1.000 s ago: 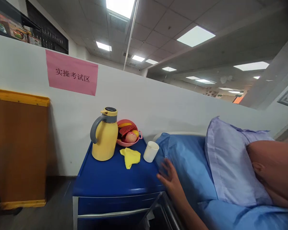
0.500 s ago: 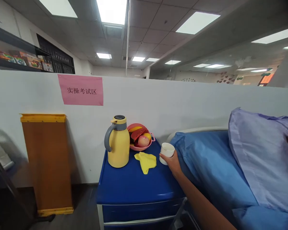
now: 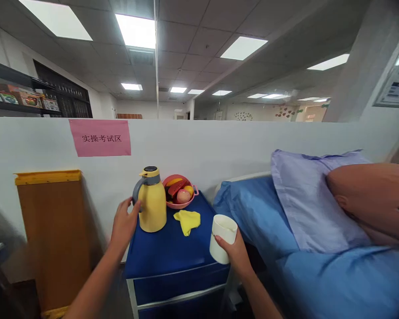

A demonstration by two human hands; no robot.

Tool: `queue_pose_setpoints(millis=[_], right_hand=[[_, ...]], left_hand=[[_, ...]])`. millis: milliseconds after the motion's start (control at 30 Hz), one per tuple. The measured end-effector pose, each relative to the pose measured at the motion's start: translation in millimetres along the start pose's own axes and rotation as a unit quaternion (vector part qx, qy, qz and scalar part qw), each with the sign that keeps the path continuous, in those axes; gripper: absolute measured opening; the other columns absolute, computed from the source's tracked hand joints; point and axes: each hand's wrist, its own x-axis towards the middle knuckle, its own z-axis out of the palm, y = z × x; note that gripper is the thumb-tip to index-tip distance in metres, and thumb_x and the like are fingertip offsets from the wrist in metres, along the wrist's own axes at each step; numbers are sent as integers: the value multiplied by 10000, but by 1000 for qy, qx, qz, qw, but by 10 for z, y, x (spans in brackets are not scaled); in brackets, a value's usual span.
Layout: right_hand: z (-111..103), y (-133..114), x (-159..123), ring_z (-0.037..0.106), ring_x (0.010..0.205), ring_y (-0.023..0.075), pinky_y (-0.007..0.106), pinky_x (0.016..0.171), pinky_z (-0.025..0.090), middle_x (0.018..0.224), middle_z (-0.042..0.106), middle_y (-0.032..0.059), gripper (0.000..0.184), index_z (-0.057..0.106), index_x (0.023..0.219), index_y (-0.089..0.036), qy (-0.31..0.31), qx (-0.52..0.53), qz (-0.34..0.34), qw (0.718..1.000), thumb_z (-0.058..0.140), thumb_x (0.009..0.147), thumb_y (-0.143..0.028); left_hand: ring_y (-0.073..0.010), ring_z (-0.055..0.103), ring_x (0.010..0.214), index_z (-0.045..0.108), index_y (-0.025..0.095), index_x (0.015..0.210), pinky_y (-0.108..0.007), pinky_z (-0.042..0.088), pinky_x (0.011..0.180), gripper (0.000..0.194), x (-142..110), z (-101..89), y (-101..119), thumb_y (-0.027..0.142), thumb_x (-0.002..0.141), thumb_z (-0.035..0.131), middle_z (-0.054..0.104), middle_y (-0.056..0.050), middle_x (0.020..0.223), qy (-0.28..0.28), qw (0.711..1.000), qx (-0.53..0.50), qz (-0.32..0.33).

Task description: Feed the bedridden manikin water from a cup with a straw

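Observation:
A white cup is lifted in my right hand, its thumb across the near side and its mouth tipped slightly. My left hand is at the grey handle of a yellow thermos jug. Its thumb and fingers are apart at the handle's lower part, and I cannot tell whether they touch it. The jug stands upright on the blue top of a bedside cabinet. Beside it lies a crumpled yellow cloth. Behind the cloth sits a pink basket of fruit.
On the right is a bed with blue bedding, a lilac pillow and a manikin's head. A brown board with yellow ends leans on the white partition at the left. A pink sign hangs above.
My right hand has raised the cup off the cabinet and brought it nearer. My left hand has come into view at the jug's handle. The view has turned right, showing the manikin's head.

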Motion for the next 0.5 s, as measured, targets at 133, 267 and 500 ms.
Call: queue_pose_setpoints(millis=[133,267,500], right_hand=[[-101,-82,-552,711,1024,356,498,941,552,1099,765,122,707,631,1216,-222,10,65,31,997,843,629,-553],[-94,-177,-885,725,979,361,500,901,561,1060,774,120,778,606,1264,-215,20,153,89,984,857,615,-563],[-81,-735,-1012,734,894,324,401,713,580,988,786,110,799,568,1308,-195,29,306,160,938,865,641,-519]], left_hand=[[-287,677,945,636,160,992,-390,541,834,625,504,28,403,748,797,556,706,-125,995,-72,995,-69,-24],[-142,470,526,522,199,707,-291,447,539,657,670,58,584,855,712,565,465,25,579,-177,968,-156,-86],[-96,249,445,270,268,609,-258,260,431,609,504,297,777,827,838,349,244,73,492,-113,986,-102,-69]])
